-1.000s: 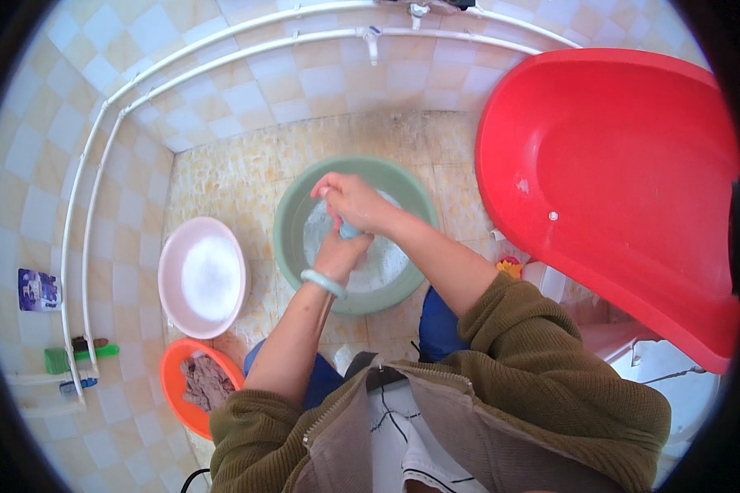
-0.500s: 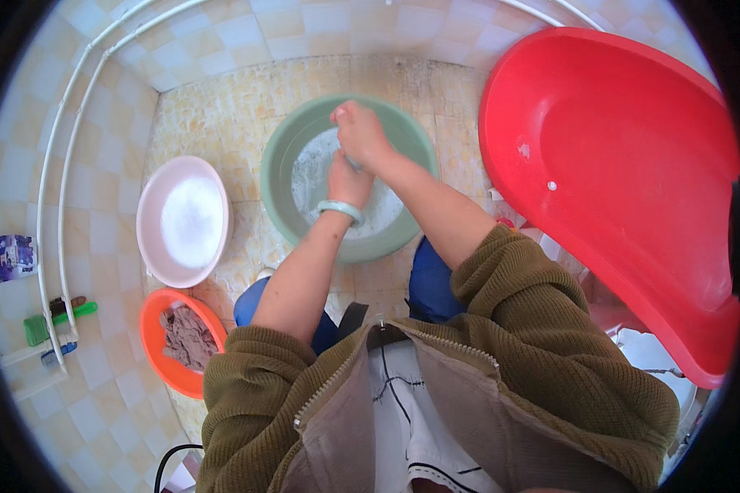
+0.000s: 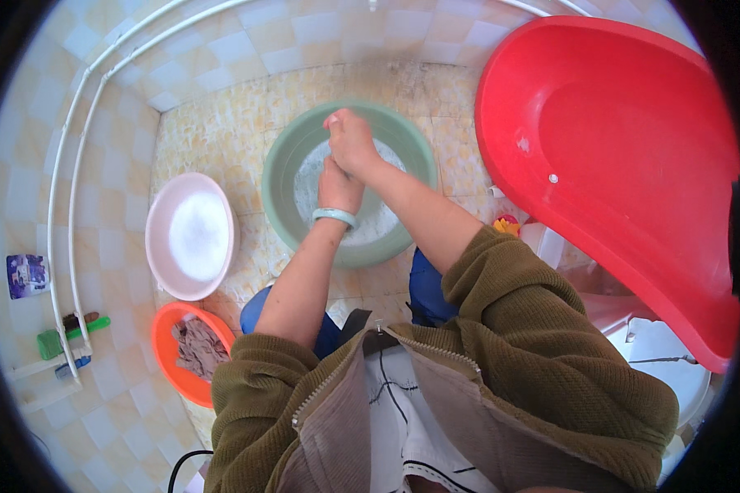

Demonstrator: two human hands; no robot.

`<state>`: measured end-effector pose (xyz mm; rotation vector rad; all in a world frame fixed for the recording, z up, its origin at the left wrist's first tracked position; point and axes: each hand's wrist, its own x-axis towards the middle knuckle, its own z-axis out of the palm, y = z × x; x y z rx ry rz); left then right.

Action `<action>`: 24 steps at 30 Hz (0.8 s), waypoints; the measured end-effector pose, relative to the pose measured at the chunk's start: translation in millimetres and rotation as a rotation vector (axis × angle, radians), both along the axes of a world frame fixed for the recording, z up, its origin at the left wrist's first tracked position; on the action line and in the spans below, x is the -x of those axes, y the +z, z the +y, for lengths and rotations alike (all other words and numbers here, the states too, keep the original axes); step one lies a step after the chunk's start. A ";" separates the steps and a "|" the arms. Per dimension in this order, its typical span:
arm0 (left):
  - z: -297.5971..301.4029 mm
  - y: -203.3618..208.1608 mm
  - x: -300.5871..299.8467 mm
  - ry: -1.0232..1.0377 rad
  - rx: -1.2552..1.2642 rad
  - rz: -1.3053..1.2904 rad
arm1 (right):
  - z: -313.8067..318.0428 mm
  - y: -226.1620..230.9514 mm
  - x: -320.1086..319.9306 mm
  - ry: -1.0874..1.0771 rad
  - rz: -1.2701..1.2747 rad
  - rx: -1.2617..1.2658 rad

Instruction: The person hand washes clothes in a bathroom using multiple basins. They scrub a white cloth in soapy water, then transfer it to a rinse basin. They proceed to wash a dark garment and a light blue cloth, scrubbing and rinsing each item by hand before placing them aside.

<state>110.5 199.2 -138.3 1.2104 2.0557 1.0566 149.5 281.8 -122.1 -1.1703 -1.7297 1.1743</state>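
Observation:
A green basin (image 3: pixel 426 168) of foamy water (image 3: pixel 378 218) stands on the floor in front of me. Over it my right hand (image 3: pixel 353 144) is closed, its fingers curled, and it crosses above my left hand (image 3: pixel 339 185). The two hands press together at the middle of the basin. My left hand, with a pale green bangle (image 3: pixel 335 216) at the wrist, is also closed. Whatever lies between the hands is hidden by the fingers, so I cannot make it out.
To the left stand a pink basin (image 3: pixel 158 238) of white suds and an orange basin (image 3: pixel 166 361) holding a brownish cloth (image 3: pixel 199 349). A large red tub (image 3: pixel 625 156) leans at the right. Brushes (image 3: pixel 74 337) rest on pipes along the left wall.
Both hands have shifted slightly, still pressed together over the green basin. The view has tilted a little, so the basins sit lower in it.

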 end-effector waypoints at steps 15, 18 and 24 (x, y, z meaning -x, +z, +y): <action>-5.6 69.8 46.6 0.100 -0.134 0.055 | 29.2 60.4 -41.6 0.351 0.296 0.651; -4.9 67.7 53.5 0.047 -0.181 0.015 | 26.5 57.5 -33.4 0.429 0.187 0.618; -15.2 90.0 61.8 -0.065 -0.202 -1.108 | 35.5 48.3 -33.0 0.523 0.510 0.674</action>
